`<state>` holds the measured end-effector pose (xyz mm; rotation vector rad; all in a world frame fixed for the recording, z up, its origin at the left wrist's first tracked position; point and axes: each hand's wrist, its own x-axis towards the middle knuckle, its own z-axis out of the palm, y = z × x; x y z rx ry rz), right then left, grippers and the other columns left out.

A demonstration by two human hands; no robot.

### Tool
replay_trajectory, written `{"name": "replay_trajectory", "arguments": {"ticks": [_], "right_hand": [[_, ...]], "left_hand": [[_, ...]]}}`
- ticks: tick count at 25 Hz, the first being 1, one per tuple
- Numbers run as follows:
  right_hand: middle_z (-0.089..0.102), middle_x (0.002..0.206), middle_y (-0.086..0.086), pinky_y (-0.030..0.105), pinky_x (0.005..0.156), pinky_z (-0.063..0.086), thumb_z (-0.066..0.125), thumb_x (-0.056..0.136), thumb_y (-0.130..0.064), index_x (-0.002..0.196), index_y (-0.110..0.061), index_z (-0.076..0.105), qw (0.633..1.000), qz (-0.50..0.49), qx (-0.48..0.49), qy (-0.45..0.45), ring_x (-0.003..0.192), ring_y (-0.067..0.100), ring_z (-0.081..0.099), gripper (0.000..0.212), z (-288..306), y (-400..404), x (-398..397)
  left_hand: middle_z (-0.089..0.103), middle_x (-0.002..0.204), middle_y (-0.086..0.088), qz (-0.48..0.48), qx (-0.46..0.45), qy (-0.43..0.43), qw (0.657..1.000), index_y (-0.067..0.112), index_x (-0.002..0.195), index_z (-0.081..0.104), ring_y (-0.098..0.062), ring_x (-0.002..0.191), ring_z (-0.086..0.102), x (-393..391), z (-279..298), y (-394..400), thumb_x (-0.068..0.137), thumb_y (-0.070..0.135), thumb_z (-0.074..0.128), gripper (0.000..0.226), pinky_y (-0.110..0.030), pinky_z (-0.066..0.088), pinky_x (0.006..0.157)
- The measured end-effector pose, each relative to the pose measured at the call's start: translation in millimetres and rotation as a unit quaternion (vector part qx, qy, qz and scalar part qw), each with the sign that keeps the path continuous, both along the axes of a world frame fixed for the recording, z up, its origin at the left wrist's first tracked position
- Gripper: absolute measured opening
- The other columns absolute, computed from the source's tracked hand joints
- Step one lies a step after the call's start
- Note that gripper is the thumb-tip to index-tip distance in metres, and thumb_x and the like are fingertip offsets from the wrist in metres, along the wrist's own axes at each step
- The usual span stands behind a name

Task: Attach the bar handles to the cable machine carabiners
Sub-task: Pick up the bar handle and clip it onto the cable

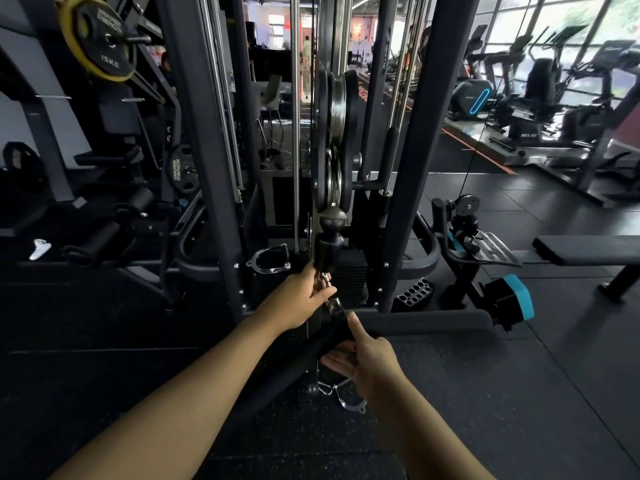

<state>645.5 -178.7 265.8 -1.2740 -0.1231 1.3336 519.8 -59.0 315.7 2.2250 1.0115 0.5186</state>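
Observation:
A long black padded bar handle (426, 323) runs from lower left to right in front of the cable machine. Its metal swivel eye (334, 307) sits at the bar's middle. Just above it hangs a silver carabiner (325, 281) under the black rubber cable stopper (328, 249). My left hand (298, 299) pinches the carabiner beside the eye. My right hand (363, 358) grips the bar just below the swivel, thumb pointing up along it. Whether the carabiner passes through the eye is hidden by my fingers.
A chrome stirrup handle (270, 259) hangs on the machine frame at left. Another chrome handle with a carabiner (346, 396) lies on the rubber floor under my right hand. Black uprights (412, 168) flank the pulley. A bench (588, 249) stands right, a 15 kg plate (98, 39) upper left.

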Motion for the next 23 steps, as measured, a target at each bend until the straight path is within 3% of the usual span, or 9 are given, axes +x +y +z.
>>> {"name": "replay_trajectory", "arguments": {"ticks": [2,4,8,14,17,19,21,23], "right_hand": [[0.069,0.120,0.039,0.047,0.065,0.067,0.072,0.096,-0.032,0.126,0.011,0.058,1.000,0.009,0.007,0.022,0.090,0.046,0.079,0.054,-5.2,-2.9,2.3],[0.068,0.125,0.038,0.050,0.074,0.067,0.067,0.100,-0.029,0.128,0.012,0.060,0.997,0.038,0.019,0.059,0.104,0.047,0.075,0.050,-13.2,-9.9,1.9],[0.071,0.126,0.033,0.047,0.079,0.066,0.056,0.106,-0.024,0.130,0.012,0.060,0.990,0.044,0.049,0.128,0.113,0.042,0.072,0.043,-27.3,-18.8,-0.5],[0.066,0.126,0.036,0.038,0.072,0.067,0.053,0.108,-0.021,0.128,0.017,0.059,0.988,0.044,0.038,0.146,0.114,0.039,0.068,0.043,-23.8,-17.4,-7.1],[0.070,0.123,0.033,0.038,0.076,0.063,0.053,0.108,-0.024,0.133,0.015,0.056,0.991,0.083,0.008,0.103,0.111,0.039,0.071,0.047,-21.4,-21.4,-6.7],[0.073,0.122,0.028,0.040,0.074,0.064,0.053,0.108,-0.027,0.133,0.010,0.056,0.990,0.131,-0.016,0.056,0.107,0.039,0.074,0.045,-5.1,-26.1,-1.9],[0.076,0.120,0.022,0.045,0.082,0.064,0.054,0.107,-0.029,0.129,0.000,0.062,0.986,0.166,-0.004,-0.008,0.105,0.038,0.076,0.037,18.3,-32.3,6.8],[0.080,0.115,0.014,0.049,0.092,0.062,0.056,0.106,-0.031,0.123,-0.010,0.069,0.983,0.156,0.037,-0.087,0.104,0.032,0.078,0.030,48.0,-41.2,19.6]], "left_hand": [[0.066,0.135,0.008,0.002,-0.023,-0.025,0.999,0.029,0.143,0.044,-0.007,0.110,0.069,-1.3,0.6,-5.2,0.097,0.047,0.059,0.052,-0.039,0.055,0.101],[0.064,0.138,0.012,0.008,-0.045,-0.050,0.998,0.032,0.142,0.046,-0.004,0.105,0.071,-2.5,-1.4,-13.6,0.095,0.049,0.061,0.052,-0.039,0.056,0.100],[0.070,0.114,0.011,0.021,-0.053,-0.074,0.996,0.036,0.133,0.055,-0.008,0.083,0.075,1.1,-9.5,-32.7,0.092,0.048,0.064,0.044,-0.041,0.061,0.087],[0.073,0.103,0.010,0.066,-0.060,-0.074,0.993,0.034,0.113,0.055,-0.007,0.077,0.074,3.7,-2.3,-41.4,0.092,0.043,0.066,0.026,-0.037,0.062,0.082],[0.072,0.112,0.010,0.083,-0.068,-0.064,0.992,0.028,0.123,0.057,-0.004,0.084,0.073,3.8,-0.4,-45.3,0.095,0.041,0.064,0.032,-0.033,0.061,0.084],[0.066,0.132,0.009,0.080,-0.083,-0.047,0.992,0.027,0.140,0.050,-0.004,0.104,0.071,4.1,2.0,-48.6,0.097,0.038,0.062,0.046,-0.029,0.057,0.092],[0.054,0.150,0.005,0.083,-0.092,-0.030,0.992,0.027,0.151,0.041,-0.012,0.122,0.064,4.2,4.4,-52.7,0.097,0.035,0.062,0.059,-0.030,0.051,0.101],[0.057,0.147,0.004,0.094,-0.072,-0.009,0.993,0.024,0.147,0.049,-0.013,0.121,0.064,5.7,14.9,-57.8,0.098,0.033,0.060,0.051,-0.025,0.049,0.096]]}}
